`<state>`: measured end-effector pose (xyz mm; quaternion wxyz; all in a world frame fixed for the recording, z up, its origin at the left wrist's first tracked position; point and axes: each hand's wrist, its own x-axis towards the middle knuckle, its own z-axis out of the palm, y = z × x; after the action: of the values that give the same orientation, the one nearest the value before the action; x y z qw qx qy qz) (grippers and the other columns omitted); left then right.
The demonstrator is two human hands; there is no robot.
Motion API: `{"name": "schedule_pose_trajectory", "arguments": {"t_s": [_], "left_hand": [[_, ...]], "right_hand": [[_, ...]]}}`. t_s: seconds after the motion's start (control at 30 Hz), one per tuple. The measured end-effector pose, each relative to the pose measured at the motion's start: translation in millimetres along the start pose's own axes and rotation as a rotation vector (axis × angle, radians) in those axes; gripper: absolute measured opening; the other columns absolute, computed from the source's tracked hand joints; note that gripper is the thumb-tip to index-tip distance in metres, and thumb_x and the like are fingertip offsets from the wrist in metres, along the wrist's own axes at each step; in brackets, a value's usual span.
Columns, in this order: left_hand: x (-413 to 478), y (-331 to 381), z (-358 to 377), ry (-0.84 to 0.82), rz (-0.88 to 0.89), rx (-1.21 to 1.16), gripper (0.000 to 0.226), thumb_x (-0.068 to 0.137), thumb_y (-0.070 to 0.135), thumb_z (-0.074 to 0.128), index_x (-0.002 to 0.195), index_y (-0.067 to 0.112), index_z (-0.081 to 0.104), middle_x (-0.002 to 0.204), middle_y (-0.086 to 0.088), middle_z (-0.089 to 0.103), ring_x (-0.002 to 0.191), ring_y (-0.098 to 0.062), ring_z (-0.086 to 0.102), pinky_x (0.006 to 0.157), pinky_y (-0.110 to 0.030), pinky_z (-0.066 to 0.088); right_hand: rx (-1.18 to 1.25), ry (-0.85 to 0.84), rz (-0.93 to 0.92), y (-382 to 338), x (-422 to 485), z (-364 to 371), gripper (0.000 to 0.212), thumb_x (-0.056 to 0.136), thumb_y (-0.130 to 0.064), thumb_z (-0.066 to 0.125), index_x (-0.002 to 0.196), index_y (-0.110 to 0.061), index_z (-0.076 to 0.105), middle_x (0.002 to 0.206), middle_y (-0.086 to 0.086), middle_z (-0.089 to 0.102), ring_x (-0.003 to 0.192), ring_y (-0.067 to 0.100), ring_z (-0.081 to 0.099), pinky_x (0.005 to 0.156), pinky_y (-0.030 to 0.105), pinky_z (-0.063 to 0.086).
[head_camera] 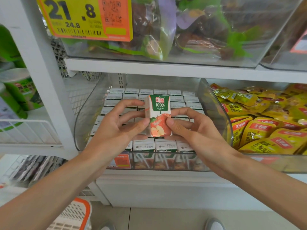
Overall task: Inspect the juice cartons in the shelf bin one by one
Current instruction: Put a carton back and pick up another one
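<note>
A small apple juice carton [159,116], white and green with a red apple on its front, is upright above the clear shelf bin [78,130]. My left hand [119,125] pinches its left edge with thumb and fingers. My right hand [191,128] pinches its right edge with the thumb on the front. Below, several rows of the same juice cartons [166,145] stand packed in the bin, white tops up. The lower part of the held carton's back is hidden by my fingers.
A neighbouring clear bin holds yellow snack packets [265,123] on the right. Above, a white shelf [166,68] carries bins of bagged goods and a yellow price tag [83,17]. Green tubs [18,90] stand on the left shelves. An orange-rimmed basket [74,214] sits on the floor.
</note>
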<state>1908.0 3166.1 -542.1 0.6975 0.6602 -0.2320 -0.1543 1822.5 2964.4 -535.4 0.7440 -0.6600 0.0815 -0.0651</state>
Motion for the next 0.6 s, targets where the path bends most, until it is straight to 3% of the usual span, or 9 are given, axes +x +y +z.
{"name": "schedule_pose_trajectory", "arguments": {"t_s": [0.1,0.23,0.3,0.47,0.6], "left_hand": [[-1.3,0.8,2.3,-0.049,0.002,0.018,0.054,0.082,0.032,0.077,0.134,0.034,0.063,0.121,0.017,0.076,0.109,-0.003,0.074,0.078,-0.015,0.059],[-1.9,-1.9,4.9,-0.139,0.032,0.097,0.038,0.087,0.026,0.073,0.124,0.032,0.071,0.121,0.024,0.075,0.113,0.008,0.068,0.081,-0.006,0.053],[-1.3,-3.2,3.6,-0.13,0.051,0.126,0.038,0.087,0.026,0.073,0.124,0.035,0.071,0.122,0.024,0.074,0.117,0.008,0.066,0.082,-0.006,0.053],[-0.6,-4.2,1.4,-0.126,0.066,0.184,0.04,0.088,0.038,0.07,0.128,0.038,0.069,0.127,0.027,0.071,0.124,0.009,0.061,0.098,-0.018,0.054],[-0.3,-4.1,0.2,-0.102,0.037,0.112,0.047,0.092,0.035,0.068,0.139,0.031,0.066,0.131,0.021,0.071,0.117,0.001,0.069,0.087,-0.016,0.058]], "right_hand": [[0.008,-0.048,0.004,-1.2,-0.9,1.4,0.022,0.097,-0.016,0.071,0.118,-0.009,0.067,0.102,0.014,0.082,0.096,0.021,0.079,0.09,0.029,0.062],[-0.137,-0.073,-0.054,-1.9,-1.8,2.8,0.033,0.086,-0.023,0.082,0.116,-0.015,0.071,0.112,0.004,0.081,0.106,0.016,0.076,0.095,0.026,0.059],[-0.252,-0.056,-0.097,-1.7,-1.6,1.3,0.038,0.082,-0.027,0.087,0.118,-0.02,0.074,0.117,-0.001,0.078,0.115,0.013,0.071,0.098,0.028,0.058],[-0.301,-0.028,-0.103,0.2,-3.7,2.0,0.049,0.069,-0.036,0.093,0.114,-0.027,0.076,0.106,-0.002,0.08,0.103,0.015,0.074,0.094,0.032,0.061],[-0.173,0.014,-0.069,2.0,-1.4,2.8,0.051,0.074,-0.021,0.093,0.121,-0.021,0.072,0.105,0.001,0.082,0.102,0.014,0.078,0.088,0.021,0.06]]}}
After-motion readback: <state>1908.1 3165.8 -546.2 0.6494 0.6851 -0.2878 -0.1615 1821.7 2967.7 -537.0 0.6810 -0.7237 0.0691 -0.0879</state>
